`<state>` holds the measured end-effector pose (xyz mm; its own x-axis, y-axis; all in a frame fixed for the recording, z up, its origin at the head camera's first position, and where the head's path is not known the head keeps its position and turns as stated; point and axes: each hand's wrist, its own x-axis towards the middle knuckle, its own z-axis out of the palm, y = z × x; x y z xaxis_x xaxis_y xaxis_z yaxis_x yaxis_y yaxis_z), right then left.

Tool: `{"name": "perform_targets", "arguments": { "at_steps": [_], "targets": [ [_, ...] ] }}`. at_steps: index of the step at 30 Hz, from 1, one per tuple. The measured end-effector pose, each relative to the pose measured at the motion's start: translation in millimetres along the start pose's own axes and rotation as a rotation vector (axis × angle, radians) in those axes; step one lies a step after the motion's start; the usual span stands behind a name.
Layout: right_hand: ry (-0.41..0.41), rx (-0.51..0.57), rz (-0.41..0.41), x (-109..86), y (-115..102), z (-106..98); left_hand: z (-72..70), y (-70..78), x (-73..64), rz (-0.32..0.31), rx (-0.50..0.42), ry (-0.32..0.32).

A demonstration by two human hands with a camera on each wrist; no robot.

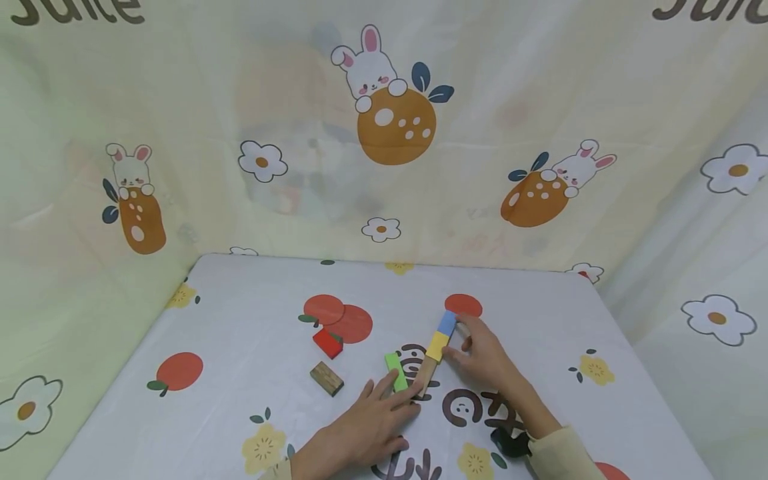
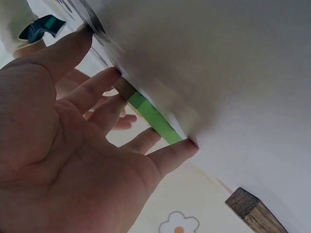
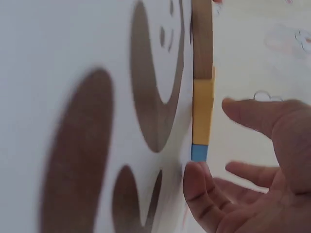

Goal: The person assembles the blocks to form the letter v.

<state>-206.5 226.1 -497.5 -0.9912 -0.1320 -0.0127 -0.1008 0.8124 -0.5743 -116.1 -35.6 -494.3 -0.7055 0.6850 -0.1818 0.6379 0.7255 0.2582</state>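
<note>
A blue block [image 1: 447,322], a yellow block [image 1: 437,347] and a natural wood block [image 1: 426,375] lie end to end in a slanting row on the table. Just left of the row is a green block [image 1: 394,370]. My left hand [image 1: 369,427] spreads its fingers low over the table, index fingertip right at the wood block's near end, other fingers around the green block [image 2: 154,118]. On the row's right side, my right hand [image 1: 483,353] has a fingertip at the blue block [image 3: 199,152], while its thumb stands apart from the yellow block [image 3: 202,109].
A red block [image 1: 328,343] and a dark-grained wood block [image 1: 327,379] lie to the left of the hands. The white tablecloth [image 1: 240,340] carries printed fruit, flowers and letters. A patterned curtain [image 1: 300,213] hangs behind the table. Something black [image 1: 510,442] sits at the right wrist.
</note>
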Motion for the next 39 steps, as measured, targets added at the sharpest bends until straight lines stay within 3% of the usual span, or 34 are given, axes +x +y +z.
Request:
{"name": "perform_targets", "arguments": {
  "at_steps": [6, 11, 39],
  "targets": [
    [-0.012, -0.161, -0.188, -17.3, -11, 5, 1.2, -1.0, 1.0, 0.003, 0.002, -0.004],
    [-0.046, -0.223, -0.234, -22.6, -18, 9, 1.0, -1.2, 0.9, 0.005, 0.000, -0.006],
    [-0.124, -0.234, -0.167, -20.5, -28, 11, -0.1, -0.4, 1.1, 0.019, 0.017, -0.010]
  ]
}}
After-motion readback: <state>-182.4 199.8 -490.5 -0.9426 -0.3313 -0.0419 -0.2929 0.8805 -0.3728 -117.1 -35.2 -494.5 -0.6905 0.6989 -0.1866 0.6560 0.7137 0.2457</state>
